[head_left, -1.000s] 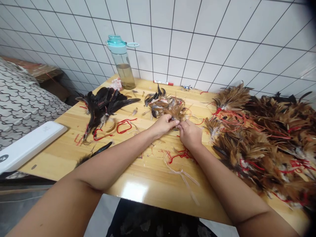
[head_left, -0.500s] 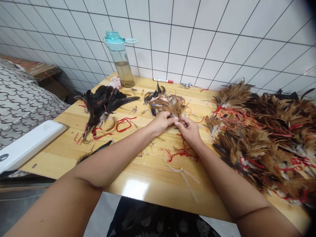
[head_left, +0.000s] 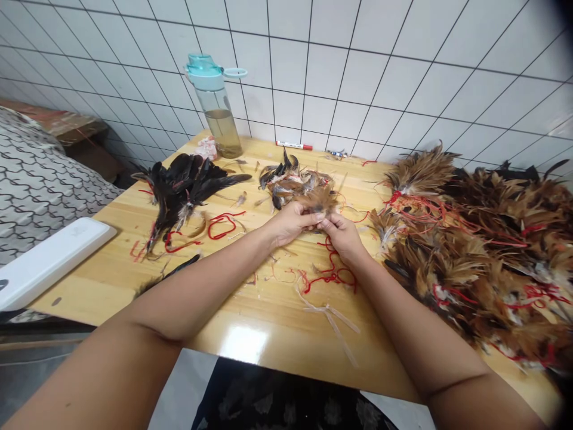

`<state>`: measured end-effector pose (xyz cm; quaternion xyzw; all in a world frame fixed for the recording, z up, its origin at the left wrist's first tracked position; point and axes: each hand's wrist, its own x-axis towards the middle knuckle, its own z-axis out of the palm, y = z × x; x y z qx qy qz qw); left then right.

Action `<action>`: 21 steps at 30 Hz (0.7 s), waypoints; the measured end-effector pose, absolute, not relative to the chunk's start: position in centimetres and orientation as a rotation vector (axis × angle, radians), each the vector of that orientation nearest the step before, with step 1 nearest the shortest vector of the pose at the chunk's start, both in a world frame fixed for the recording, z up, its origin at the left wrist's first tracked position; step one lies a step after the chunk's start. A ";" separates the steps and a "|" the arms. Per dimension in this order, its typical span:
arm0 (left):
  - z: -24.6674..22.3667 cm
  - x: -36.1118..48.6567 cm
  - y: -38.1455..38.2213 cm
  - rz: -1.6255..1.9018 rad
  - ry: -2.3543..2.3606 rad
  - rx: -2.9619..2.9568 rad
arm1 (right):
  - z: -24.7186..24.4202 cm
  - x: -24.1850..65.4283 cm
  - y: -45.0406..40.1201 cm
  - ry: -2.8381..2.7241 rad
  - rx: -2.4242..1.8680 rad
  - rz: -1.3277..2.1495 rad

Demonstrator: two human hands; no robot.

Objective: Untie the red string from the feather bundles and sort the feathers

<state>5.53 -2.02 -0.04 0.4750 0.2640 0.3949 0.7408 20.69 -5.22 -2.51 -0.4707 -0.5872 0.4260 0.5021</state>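
My left hand (head_left: 295, 223) and my right hand (head_left: 339, 233) meet over the middle of the table, thumbs close together. Between them they pinch a small bunch of brown feathers (head_left: 323, 197), whose tips fan out away from me. Both hands are closed, and the quill ends are hidden by the fingers. Just beyond lies a loose pile of mixed brown and black feathers (head_left: 282, 185). Tangled red string (head_left: 332, 276) rests on the table below my right hand, with a strip of clear ribbon (head_left: 330, 310) nearer to me.
Tied brown feather bundles (head_left: 474, 239) heap up on the right. Black feathers (head_left: 179, 185) lie at the left, near a red string loop (head_left: 222, 227). A water bottle (head_left: 219, 113), a red-capped marker (head_left: 293, 146) and a white device (head_left: 58, 263) also sit on the wooden table (head_left: 201, 310).
The view has shifted slightly. My hands stay together in nearly the same place, and the held feathers have turned a little, their tips spreading more upward.
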 end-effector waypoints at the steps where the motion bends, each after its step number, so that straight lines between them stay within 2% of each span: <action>1: 0.0 5.4 -2.0 0.865 0.559 1.038 | -2.4 20.6 -5.3 -1.342 -1.097 1.118; 6: -0.2 5.2 -1.7 0.818 0.540 1.056 | -2.0 20.6 -5.7 -1.242 -1.037 1.325; 21: -0.8 5.5 -1.6 0.888 0.527 0.859 | -1.9 21.4 -5.6 -1.289 -0.955 1.390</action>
